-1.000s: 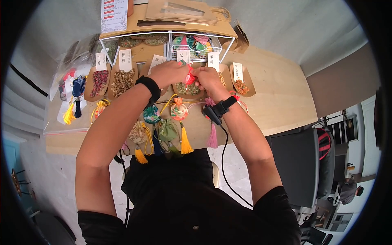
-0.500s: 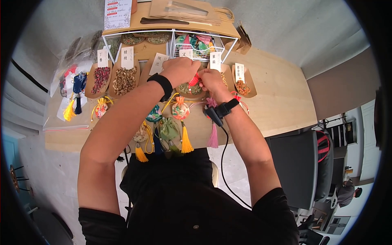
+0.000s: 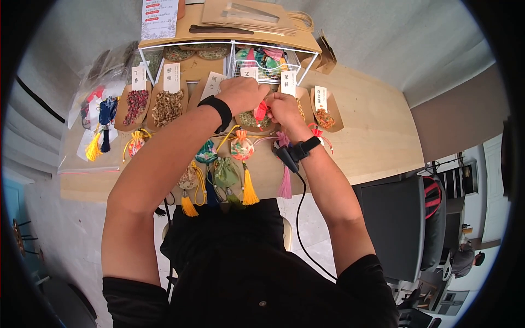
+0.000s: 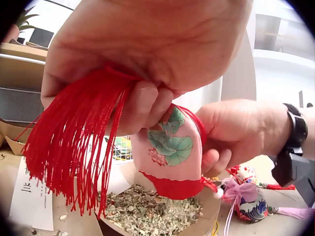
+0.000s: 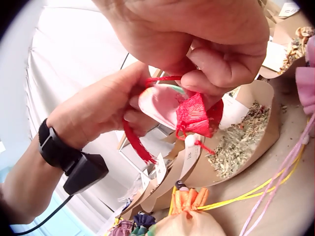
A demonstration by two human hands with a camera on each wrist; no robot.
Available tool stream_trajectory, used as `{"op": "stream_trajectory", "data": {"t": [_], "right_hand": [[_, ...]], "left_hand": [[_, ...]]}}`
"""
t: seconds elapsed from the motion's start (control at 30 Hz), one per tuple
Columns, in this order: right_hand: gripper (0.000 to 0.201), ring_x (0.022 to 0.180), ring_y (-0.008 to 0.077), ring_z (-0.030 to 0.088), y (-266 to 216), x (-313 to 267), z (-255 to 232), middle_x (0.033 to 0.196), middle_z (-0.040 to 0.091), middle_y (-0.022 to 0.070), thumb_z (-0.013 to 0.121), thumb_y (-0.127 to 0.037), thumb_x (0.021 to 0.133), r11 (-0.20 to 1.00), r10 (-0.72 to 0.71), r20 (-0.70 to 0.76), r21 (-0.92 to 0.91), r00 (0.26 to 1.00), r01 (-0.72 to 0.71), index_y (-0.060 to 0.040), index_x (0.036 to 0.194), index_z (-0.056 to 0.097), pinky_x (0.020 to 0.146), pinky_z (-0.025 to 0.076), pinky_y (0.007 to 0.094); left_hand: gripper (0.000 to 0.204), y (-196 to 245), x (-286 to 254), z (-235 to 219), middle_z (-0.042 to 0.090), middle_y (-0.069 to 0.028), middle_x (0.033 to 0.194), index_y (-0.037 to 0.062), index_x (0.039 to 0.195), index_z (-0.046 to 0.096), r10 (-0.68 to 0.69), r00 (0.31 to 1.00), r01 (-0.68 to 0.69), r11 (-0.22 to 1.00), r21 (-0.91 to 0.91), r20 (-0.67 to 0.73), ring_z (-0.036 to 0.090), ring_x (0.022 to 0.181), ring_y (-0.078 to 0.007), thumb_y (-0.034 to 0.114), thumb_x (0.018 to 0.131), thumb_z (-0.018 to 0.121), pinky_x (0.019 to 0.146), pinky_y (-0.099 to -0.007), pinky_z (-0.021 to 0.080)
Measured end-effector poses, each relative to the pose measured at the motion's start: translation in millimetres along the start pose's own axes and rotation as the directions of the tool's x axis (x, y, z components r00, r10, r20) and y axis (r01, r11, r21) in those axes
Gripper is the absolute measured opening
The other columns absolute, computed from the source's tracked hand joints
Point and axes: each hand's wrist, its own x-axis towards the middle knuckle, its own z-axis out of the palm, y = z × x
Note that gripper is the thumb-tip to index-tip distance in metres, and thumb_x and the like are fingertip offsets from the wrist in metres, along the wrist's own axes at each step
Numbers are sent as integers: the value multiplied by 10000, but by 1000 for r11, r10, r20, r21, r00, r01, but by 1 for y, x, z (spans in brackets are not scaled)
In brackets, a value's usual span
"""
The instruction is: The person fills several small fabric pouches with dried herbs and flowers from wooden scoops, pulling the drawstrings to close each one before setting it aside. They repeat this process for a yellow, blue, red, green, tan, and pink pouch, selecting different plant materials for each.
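A small pink pouch [image 4: 170, 152] with a green leaf print and a red band hangs upside down between both hands, its red-banded mouth pointing down. My left hand [image 3: 243, 94] holds the pouch's closed end from above, fingers curled, with a red tassel [image 4: 81, 142] spilling out beside them. From the other side, my right hand [image 3: 285, 109] pinches the pouch near the red band [image 5: 194, 115]. A white bead [image 4: 218, 192] dangles on a red cord at the band. Just below stands a brown paper tray [image 5: 270, 105] of dried green herbs [image 4: 147, 211].
Labelled paper trays of other dried flowers [image 3: 168, 108] stand to both sides. Finished tasselled pouches [image 3: 225, 174] lie along the table's near edge. Behind the trays is a wooden shelf [image 3: 191, 34] with a wire basket [image 3: 262, 63]. A plastic bag [image 3: 82, 134] lies at left.
The red-banded pouch shows a little lower between the hands. Both hands keep their holds over the herb tray, and the head view has shifted slightly.
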Motion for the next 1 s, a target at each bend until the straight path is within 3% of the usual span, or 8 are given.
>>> {"op": "stream_trajectory", "data": {"t": [0.33, 0.47, 0.53, 0.67, 0.83, 1.0], "right_hand": [[156, 529, 120, 546, 14, 12, -2, 658, 631, 41, 662, -121, 930, 1000, 11, -45, 20, 999, -10, -2, 887, 753, 468, 395, 289], [161, 540, 121, 551, 3, 0, 0, 658, 629, 38, 659, -119, 926, 1000, -18, -33, -3, 999, 18, 5, 897, 756, 476, 402, 288], [164, 541, 118, 546, 7, 6, -2, 663, 630, 37, 658, -121, 927, 999, 3, -37, 45, 999, -1, 6, 881, 751, 478, 401, 286], [167, 536, 109, 529, 13, 8, -1, 672, 623, 31, 644, -116, 938, 997, 35, -23, 76, 999, -33, 2, 867, 738, 474, 387, 281], [150, 543, 104, 524, 9, 3, 0, 689, 617, 28, 614, -89, 956, 990, 54, 2, 132, 999, -54, 2, 915, 726, 476, 376, 270], [149, 557, 103, 522, 8, 5, 2, 737, 623, 32, 592, -72, 971, 974, 80, 24, 209, 997, -83, 12, 957, 714, 479, 371, 261]], "left_hand": [[623, 12, -1, -7, 749, -277, 987, -28, 939, 776, -56, 997, 52, 996, -70, -60, 728, 970, -438, 478, 979, 414, 879, -526, 542], [618, 0, 2, 5, 749, -274, 983, -30, 939, 776, -54, 996, 55, 998, 19, -71, 729, 958, -431, 465, 983, 409, 880, -523, 539], [615, 1, 2, -2, 750, -271, 987, -21, 945, 779, -78, 994, 75, 996, -43, -77, 728, 956, -430, 466, 984, 407, 888, -517, 539], [605, -1, 3, 3, 751, -266, 981, -10, 948, 781, -35, 995, 38, 999, 35, -93, 729, 949, -429, 468, 986, 413, 863, -513, 546], [608, -1, 5, -4, 749, -265, 963, -12, 937, 778, -70, 990, 64, 997, -50, -124, 733, 944, -427, 479, 988, 423, 835, -520, 556], [597, -6, 4, 8, 744, -267, 916, -13, 915, 774, -46, 991, 46, 999, -5, -124, 732, 922, -437, 481, 980, 445, 841, -528, 554]]}}
